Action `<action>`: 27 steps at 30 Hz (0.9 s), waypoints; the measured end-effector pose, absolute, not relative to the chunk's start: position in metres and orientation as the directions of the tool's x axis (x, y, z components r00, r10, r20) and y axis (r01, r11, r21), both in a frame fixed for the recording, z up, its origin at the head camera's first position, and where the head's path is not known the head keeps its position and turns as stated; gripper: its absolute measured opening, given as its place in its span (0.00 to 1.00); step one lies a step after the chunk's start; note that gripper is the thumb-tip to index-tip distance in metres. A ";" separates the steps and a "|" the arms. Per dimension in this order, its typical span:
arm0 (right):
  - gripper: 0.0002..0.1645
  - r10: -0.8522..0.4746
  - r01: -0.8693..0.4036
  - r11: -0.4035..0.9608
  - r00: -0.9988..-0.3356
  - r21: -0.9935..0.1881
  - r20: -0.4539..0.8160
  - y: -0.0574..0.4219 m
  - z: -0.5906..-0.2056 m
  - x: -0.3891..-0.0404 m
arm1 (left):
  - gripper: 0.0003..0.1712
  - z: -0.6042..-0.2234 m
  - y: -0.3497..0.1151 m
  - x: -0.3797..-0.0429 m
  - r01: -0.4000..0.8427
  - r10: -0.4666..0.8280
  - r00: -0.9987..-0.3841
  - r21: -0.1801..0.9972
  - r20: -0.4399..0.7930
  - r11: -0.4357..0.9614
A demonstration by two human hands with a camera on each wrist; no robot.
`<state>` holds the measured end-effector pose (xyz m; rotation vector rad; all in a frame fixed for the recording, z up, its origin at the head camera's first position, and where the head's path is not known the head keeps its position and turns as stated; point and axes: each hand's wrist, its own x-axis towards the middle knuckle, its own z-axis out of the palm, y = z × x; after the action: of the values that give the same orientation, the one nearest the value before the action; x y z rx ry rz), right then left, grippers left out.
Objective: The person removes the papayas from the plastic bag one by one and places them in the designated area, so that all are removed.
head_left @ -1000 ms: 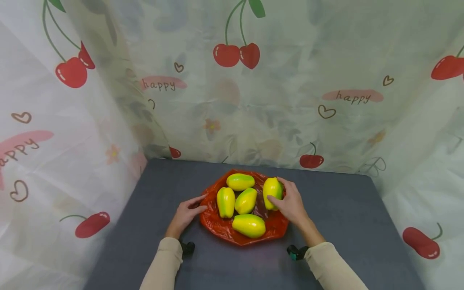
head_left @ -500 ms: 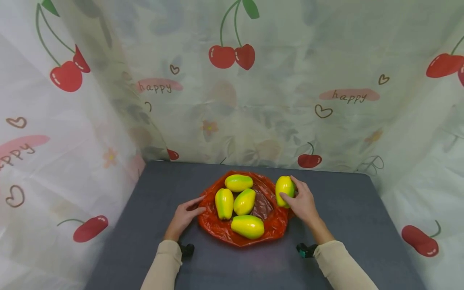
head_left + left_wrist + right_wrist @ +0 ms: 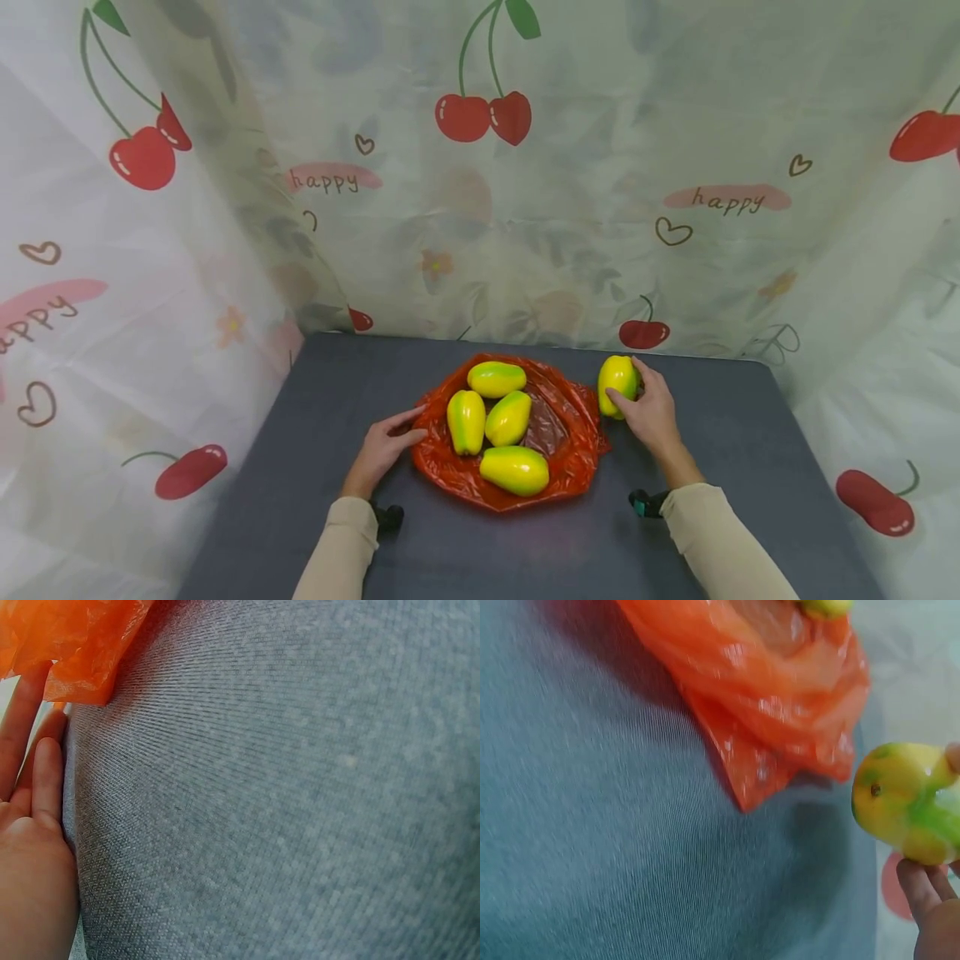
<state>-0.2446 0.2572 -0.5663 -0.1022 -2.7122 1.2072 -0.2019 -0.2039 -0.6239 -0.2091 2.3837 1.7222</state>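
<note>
My right hand (image 3: 651, 412) holds a yellow-green papaya (image 3: 617, 386) between thumb and fingers, to the right of the red plastic bag (image 3: 573, 475). Close up in the right wrist view, the held papaya (image 3: 900, 791) shows its ribbed end with a small dark spot, above the grey surface and apart from the bag. Several more papayas (image 3: 514, 470) lie in the spread bag. At the bag's left edge rests my left hand (image 3: 381, 450). Its fingers (image 3: 47, 776) are fairly straight and touch the plastic in the left wrist view; the thumb is hidden there.
A dark grey cloth-covered table (image 3: 525, 558) bears the bag. Behind it and at both sides hangs a pale curtain (image 3: 570, 217) printed with cherries and hearts. Small dark devices sit at both wrists, one a black wrist camera (image 3: 388, 520) at the left cuff.
My right hand has carried the papaya out of the bag to the right, past its rim. The bag's right side has stretched slightly outward. My left hand stays at the left edge.
</note>
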 end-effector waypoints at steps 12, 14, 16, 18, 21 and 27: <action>0.46 0.165 0.028 0.676 -0.979 -0.736 0.115 0.289 -0.579 -0.258 | 0.30 -0.624 -0.203 -0.202 -0.242 -0.018 -0.969 0.923 -0.248 0.299; 0.45 0.156 0.029 0.694 -0.982 -0.719 0.111 0.292 -0.578 -0.260 | 0.30 -0.625 -0.202 -0.203 -0.247 -0.022 -0.967 0.922 -0.252 0.298; 0.45 0.138 0.029 0.711 -0.985 -0.703 0.099 0.295 -0.577 -0.260 | 0.30 -0.625 -0.202 -0.202 -0.250 -0.023 -0.967 0.920 -0.255 0.303; 0.45 0.117 0.028 0.729 -0.990 -0.683 0.085 0.297 -0.575 -0.262 | 0.30 -0.624 -0.202 -0.203 -0.250 -0.019 -0.966 0.921 -0.256 0.299; 0.46 0.080 0.016 0.756 -0.994 -0.654 0.069 0.299 -0.575 -0.265 | 0.30 -0.622 -0.202 -0.203 -0.245 -0.020 -0.968 0.926 -0.250 0.287; 0.46 0.050 0.014 0.772 -0.998 -0.635 0.039 0.300 -0.577 -0.270 | 0.30 -0.621 -0.202 -0.202 -0.243 -0.021 -0.968 0.924 -0.248 0.294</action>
<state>-0.2696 0.2999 -0.5772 -0.0523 -2.9072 1.0411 -0.2017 -0.2024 -0.6213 -0.2449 2.3686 1.7447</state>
